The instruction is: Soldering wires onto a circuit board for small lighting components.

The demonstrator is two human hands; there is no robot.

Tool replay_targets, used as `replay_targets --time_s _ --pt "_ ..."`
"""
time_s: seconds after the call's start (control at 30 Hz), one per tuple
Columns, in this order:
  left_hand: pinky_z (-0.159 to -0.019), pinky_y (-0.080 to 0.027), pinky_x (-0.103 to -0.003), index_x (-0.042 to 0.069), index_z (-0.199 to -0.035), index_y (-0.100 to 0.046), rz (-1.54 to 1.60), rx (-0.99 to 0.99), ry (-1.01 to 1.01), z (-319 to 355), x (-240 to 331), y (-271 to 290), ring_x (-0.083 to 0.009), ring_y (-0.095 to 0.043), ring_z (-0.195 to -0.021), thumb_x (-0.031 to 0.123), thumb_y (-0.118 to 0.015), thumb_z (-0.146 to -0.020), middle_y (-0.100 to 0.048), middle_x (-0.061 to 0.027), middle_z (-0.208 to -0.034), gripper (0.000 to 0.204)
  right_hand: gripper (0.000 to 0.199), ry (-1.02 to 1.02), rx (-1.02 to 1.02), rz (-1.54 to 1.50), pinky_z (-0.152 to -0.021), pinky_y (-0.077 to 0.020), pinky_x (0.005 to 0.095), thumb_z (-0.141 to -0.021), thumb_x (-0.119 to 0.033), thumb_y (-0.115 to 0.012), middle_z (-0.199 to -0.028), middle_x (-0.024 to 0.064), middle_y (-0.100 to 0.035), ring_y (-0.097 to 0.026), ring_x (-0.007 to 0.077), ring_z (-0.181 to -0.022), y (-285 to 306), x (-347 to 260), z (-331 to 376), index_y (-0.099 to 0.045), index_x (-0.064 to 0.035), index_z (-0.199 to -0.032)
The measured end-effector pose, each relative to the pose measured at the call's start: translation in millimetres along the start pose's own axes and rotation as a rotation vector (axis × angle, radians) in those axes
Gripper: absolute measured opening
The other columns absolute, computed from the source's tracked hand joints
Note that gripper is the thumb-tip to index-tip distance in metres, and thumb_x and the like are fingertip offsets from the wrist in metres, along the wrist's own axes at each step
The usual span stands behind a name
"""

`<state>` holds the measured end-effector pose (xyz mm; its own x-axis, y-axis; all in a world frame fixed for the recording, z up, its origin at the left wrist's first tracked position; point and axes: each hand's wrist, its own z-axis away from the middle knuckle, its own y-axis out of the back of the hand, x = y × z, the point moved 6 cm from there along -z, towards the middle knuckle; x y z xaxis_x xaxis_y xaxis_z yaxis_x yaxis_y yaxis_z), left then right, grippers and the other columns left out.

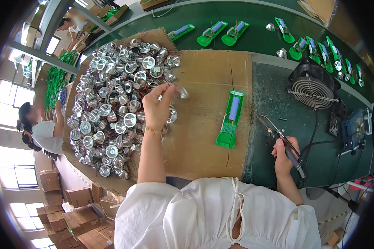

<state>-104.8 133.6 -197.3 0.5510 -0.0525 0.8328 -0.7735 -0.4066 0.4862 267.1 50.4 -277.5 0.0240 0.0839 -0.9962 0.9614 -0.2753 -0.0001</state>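
Over the right edge of a heap of shiny reflector cups [120, 95], my left hand [157, 107] is closed in a pinch. A motion-blurred silver reflector cup [182, 93] hangs at its fingertips, apparently by thin wires. My right hand [283, 157] grips a soldering iron [294, 159], its tip pointing up and left over the dark mat. Between the two hands, a green lamp housing [226, 138] lies on the cardboard sheet [195, 137]. It holds a purple cylindrical battery [234, 108] and a small circuit board, and dark wires stretch from both ends.
A round-grilled fan [313, 92] and a blue soldering station [353, 133] stand at the right. More green housings [212, 33] line the far bench, some with reflector cups. At the left another person [47, 130] sits near a green pile; cardboard boxes [81, 220] are stacked below.
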Motion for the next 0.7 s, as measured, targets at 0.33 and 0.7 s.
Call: replay_targets --time_s 0.33,0.7 --pt "-0.06 -0.045 -0.036 0.003 -0.074 -0.066 -0.092 -0.352 -0.059 101 24 -67 -0.027 -0.057 -0.06 0.013 -0.068 -0.074 -0.061 -0.0093 -0.063 0.01 0.016 0.074 -0.365 0.011 -0.052 -0.0398 0.0224 -0.079 -0.007 -0.065 -0.069 0.0065 -0.056 -0.049 0.0073 -0.059 -41 -34 23 -0.051 -0.0003 -0.084" --pt "-0.059 -0.043 -0.035 0.003 -0.067 -0.061 -0.142 -0.355 -0.032 107 18 -84 -0.0267 -0.055 -0.066 0.013 -0.066 -0.074 -0.057 -0.0085 -0.071 0.013 0.015 0.021 -0.23 -0.001 -0.048 -0.0398 0.0211 -0.077 -0.006 -0.067 -0.06 0.0006 -0.055 -0.047 0.004 -0.052 -52 -19 23 -0.053 -0.0012 -0.079"
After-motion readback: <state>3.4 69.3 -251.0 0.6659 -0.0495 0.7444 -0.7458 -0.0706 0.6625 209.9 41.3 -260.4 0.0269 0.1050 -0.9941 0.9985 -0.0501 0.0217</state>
